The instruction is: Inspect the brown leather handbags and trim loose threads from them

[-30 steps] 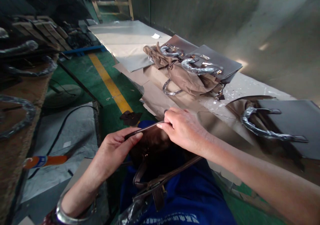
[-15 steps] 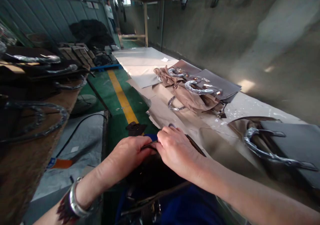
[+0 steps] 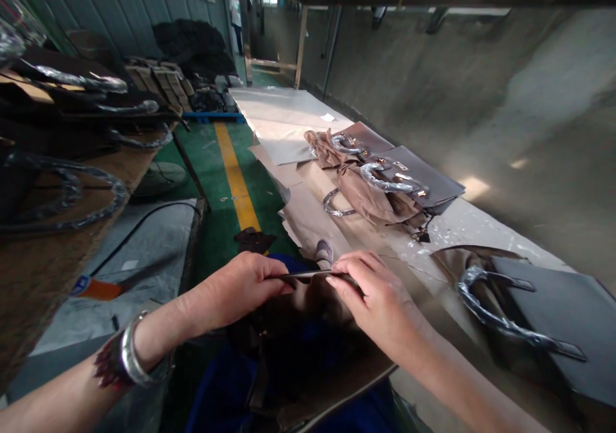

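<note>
On the long worktop (image 3: 486,231) sits a heap of brown bags (image 3: 375,205), plastic-wrapped handles (image 3: 387,187) on, perhaps further along than the open brown bag (image 3: 337,305) held before the person's blue clothing (image 3: 212,382). Work there looks under way; how much is left cannot be told. The left hand (image 3: 243,288) and right hand (image 3: 378,292) pinch its rim (image 3: 308,273), fingertips slightly apart. An orange bottle (image 3: 102,290) at left and a white slip (image 3: 327,117) on the worktop obstruct neither.

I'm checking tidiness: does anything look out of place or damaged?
A dark scrap lies across the yellow line on the floor, like something dropped; the tan sheet nearby has a ragged edge, perhaps torn.
</note>
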The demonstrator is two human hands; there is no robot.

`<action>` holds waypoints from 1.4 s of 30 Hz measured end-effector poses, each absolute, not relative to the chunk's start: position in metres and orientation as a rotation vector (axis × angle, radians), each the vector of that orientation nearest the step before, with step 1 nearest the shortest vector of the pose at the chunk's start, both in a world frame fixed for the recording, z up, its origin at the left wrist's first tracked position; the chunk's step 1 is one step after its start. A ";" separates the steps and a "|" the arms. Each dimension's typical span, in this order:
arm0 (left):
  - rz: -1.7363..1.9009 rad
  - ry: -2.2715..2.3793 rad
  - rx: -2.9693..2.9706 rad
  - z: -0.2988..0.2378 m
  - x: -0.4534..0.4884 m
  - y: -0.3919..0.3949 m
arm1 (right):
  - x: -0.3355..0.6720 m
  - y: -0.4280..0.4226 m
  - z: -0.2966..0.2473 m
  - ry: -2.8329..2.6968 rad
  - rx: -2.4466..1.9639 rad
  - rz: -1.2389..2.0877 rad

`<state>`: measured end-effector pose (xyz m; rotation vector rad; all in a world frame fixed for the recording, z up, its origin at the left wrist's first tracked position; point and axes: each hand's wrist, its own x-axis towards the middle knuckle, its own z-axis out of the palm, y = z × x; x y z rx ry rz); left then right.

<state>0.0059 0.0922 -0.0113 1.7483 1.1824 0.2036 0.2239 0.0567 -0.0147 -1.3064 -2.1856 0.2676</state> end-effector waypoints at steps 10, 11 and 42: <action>0.207 1.190 1.825 -0.022 0.009 0.098 | 0.228 0.048 -0.012 -2.395 -1.446 -0.138; 0.198 1.180 1.829 -0.022 0.009 0.100 | 0.229 0.048 -0.012 -2.397 -1.452 -0.101; 0.254 1.330 1.766 -0.022 0.006 0.102 | 0.203 0.078 -0.049 -2.387 -1.132 -0.537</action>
